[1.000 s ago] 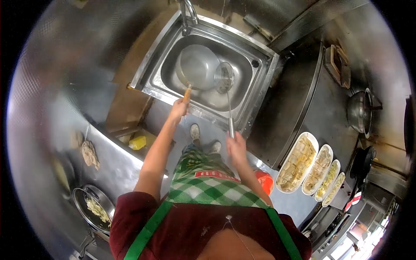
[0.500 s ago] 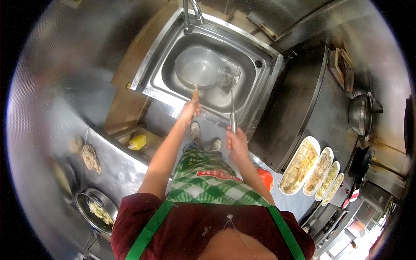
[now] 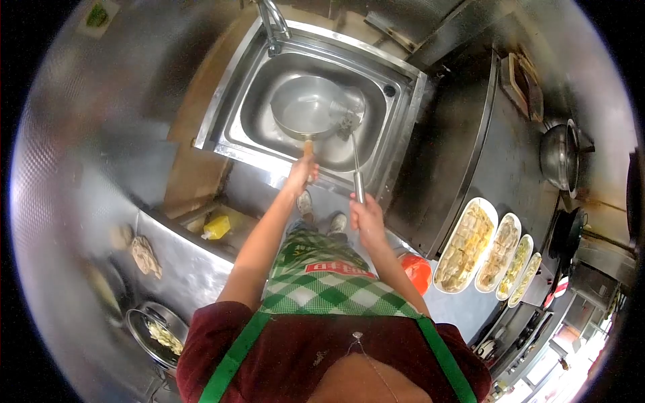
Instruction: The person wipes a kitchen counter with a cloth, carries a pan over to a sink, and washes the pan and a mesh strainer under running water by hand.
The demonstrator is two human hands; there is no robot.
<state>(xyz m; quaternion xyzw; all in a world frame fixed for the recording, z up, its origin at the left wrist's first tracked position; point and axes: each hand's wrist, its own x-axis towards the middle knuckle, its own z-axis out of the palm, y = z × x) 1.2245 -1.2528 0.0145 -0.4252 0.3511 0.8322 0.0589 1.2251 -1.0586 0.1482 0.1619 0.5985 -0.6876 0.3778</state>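
My left hand (image 3: 303, 174) is closed around the wooden handle of a round metal pot (image 3: 306, 106), which is over the basin of the steel sink (image 3: 255, 156). In my right hand (image 3: 367, 213) is the metal handle of a round skimmer (image 3: 348, 115). Its perforated head lies at the pot's right side, over the basin; whether the two touch is hard to tell. The pot's inside looks pale and shiny, and its contents cannot be made out. The tap (image 3: 272, 30) stands at the sink's back left corner.
Several white oval dishes of food (image 3: 465, 246) line the right side. Farther right sits a metal pot (image 3: 559, 157). At left are a crumpled cloth (image 3: 145, 256) and a pan with chopped food (image 3: 161, 336). A yellow package (image 3: 216, 228) lies below; a red item (image 3: 416, 272) is near my right arm.
The pot's handle and my left hand have shifted right. The skimmer's head has come closer against the pot's right side. Both hands keep their hold, and the view has shifted slightly.
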